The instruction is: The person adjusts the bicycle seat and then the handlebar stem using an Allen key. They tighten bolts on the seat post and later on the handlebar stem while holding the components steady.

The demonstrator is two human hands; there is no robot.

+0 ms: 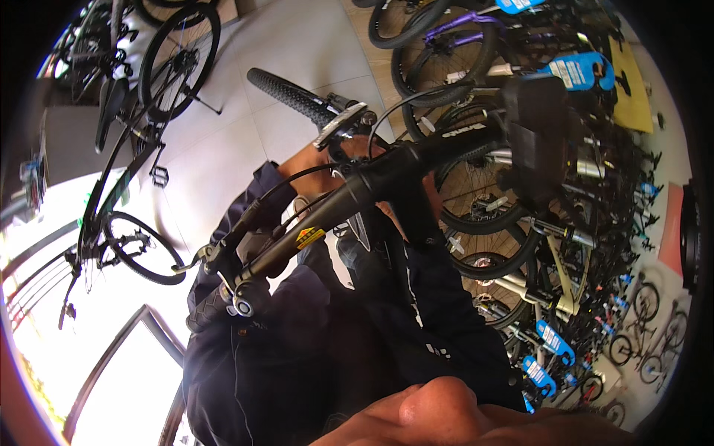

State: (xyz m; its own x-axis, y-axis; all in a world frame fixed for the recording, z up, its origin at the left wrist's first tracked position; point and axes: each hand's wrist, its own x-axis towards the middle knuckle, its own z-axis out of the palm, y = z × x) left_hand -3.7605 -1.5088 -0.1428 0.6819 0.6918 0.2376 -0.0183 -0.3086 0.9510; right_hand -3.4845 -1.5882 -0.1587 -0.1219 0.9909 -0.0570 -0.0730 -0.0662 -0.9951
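A black bicycle handlebar (349,197) runs slantwise across the head view, with a yellow sticker near its lower left end. A grip and brake lever (216,256) show at that end; a large dark block (532,137) covers the other. Below the bar, the knobbly front tyre (286,93) points to the upper left. My left hand (321,157) reaches in behind the bar and cables, by the fork crown. My right hand (431,195) is behind the stem (410,208), only a strip of skin showing. The fingers of both hands are hidden, so their hold cannot be told.
Bicycles with blue hang tags (579,72) stand packed along the right, their wheels (483,197) close to the handlebar. Another bicycle (123,163) stands at the left on the pale tiled floor (230,141). A dark-framed bright opening (141,320) is at the lower left.
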